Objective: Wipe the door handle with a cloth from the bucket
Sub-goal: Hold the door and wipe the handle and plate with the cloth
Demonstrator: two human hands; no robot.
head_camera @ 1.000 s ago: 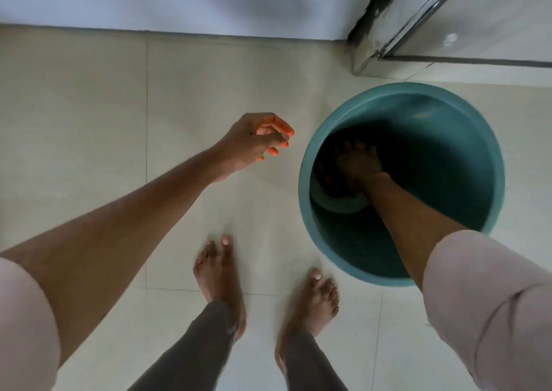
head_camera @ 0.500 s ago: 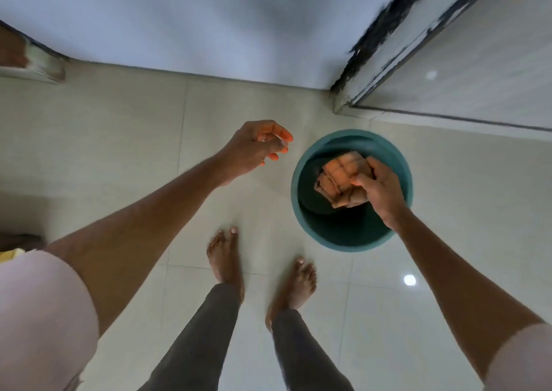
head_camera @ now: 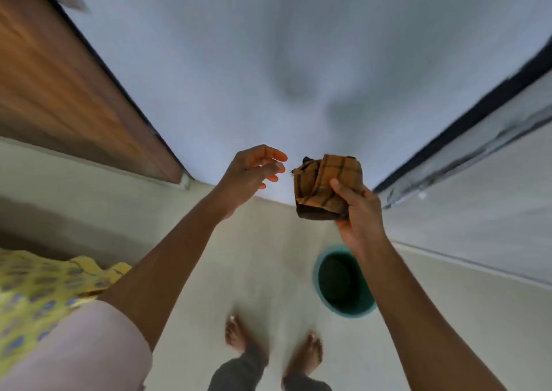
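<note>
A folded orange cloth (head_camera: 327, 186) (dark-striped) is held clamped in the right hand (head_camera: 360, 211), well above the bucket (head_camera: 343, 284) on the floor. The left hand (head_camera: 249, 175) is held just beside it, fingers apart and empty.

Open air lies ahead of both hands, up to the pale wall (head_camera: 298, 47) that closes the way forward. The left hand (head_camera: 248, 175), fingers spread and holding nothing, has a narrow gap between it and the cloth (head_camera: 325, 184) pinched in the right hand (head_camera: 361, 211). A brown wooden door (head_camera: 59, 86) bounds the left side, a dark-edged frame (head_camera: 466, 140) the right. Below, the teal bucket (head_camera: 325, 298) stands on the floor (head_camera: 268, 271), partly under the right forearm; the floor beside it is bare down to the feet (head_camera: 239, 335).
</note>
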